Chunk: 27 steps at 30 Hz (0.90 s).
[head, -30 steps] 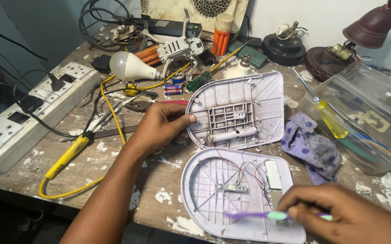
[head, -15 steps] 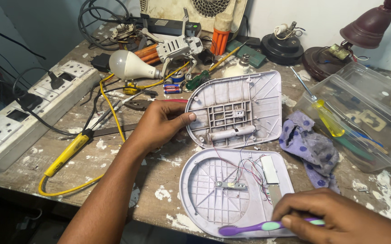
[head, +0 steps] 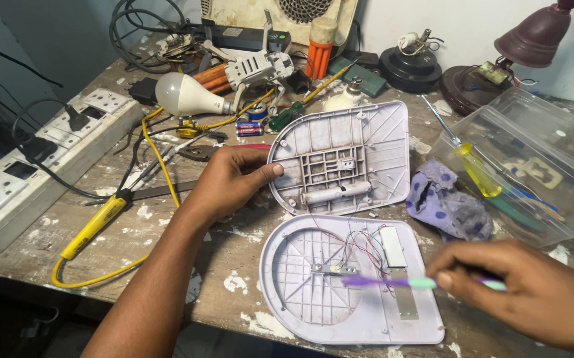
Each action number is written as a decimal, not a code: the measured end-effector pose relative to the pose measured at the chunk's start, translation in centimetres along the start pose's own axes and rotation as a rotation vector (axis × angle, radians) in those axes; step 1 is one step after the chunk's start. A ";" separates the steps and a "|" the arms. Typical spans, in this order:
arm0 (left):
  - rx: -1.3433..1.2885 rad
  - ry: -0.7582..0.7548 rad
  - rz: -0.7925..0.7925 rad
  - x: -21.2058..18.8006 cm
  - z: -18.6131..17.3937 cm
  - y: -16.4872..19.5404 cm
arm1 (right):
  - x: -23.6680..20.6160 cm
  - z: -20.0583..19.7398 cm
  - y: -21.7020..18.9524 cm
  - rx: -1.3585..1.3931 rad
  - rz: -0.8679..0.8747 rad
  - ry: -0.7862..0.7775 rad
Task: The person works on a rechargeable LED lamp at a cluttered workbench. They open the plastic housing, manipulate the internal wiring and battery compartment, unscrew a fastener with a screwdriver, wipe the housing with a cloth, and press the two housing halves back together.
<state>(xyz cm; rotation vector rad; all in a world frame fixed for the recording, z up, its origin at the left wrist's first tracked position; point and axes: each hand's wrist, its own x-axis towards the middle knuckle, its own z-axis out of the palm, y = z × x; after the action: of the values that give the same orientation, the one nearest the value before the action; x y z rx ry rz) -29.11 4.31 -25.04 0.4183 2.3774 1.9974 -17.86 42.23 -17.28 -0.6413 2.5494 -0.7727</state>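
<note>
Left hand (head: pixel 230 179) is resting at 9 o'clock of the upper shell (head: pixel 343 156), thumb tip touching its left rim, fingers curled loosely on the bench (head: pixel 168 219); it is steadying the shell, not grasping it. Right hand (head: pixel 525 292) is pinching a brush (head: pixel 393 282) with a purple and pale green handle, blurred. The purple end is lying across the lower shell (head: pixel 350 282), over its thin wires (head: pixel 356 242) and just beside a small metal strip (head: pixel 333 269).

The two shells are sitting open, the upper one at 12 o'clock of the lower, edges touching. A white tube is lying inside the upper shell, near its bottom edge.

A purple rag (head: pixel 443 202) is bunched at 3 o'clock of the upper shell. A clear box (head: pixel 539 166) is standing at 3 o'clock of the rag, a yellow screwdriver (head: pixel 469 162) leaning on it. At 9 o'clock of the left hand: a yellow iron (head: pixel 95 225) and a power strip (head: pixel 28 166). At 11 o'clock: a bulb (head: pixel 184 96).
</note>
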 end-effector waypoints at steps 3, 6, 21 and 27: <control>-0.005 0.004 -0.005 0.0 0.2 0.0 | 1.5 0.5 -2.0 -0.043 0.149 0.126; -0.022 -0.003 0.003 0.1 0.1 0.0 | 3.7 0.3 -4.6 -0.139 0.188 0.293; 0.008 -0.003 -0.009 0.1 0.1 -0.4 | 11.9 -1.3 -8.1 -0.257 -0.421 0.596; -0.017 -0.012 -0.005 -0.1 0.1 -0.1 | 15.2 -3.4 -9.3 -0.258 -0.519 0.702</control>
<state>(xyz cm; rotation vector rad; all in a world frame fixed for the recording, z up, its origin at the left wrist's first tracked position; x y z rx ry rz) -29.03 4.34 -25.16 0.4232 2.3505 2.0053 -29.04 28.67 -12.70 -1.3517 3.1932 -0.9707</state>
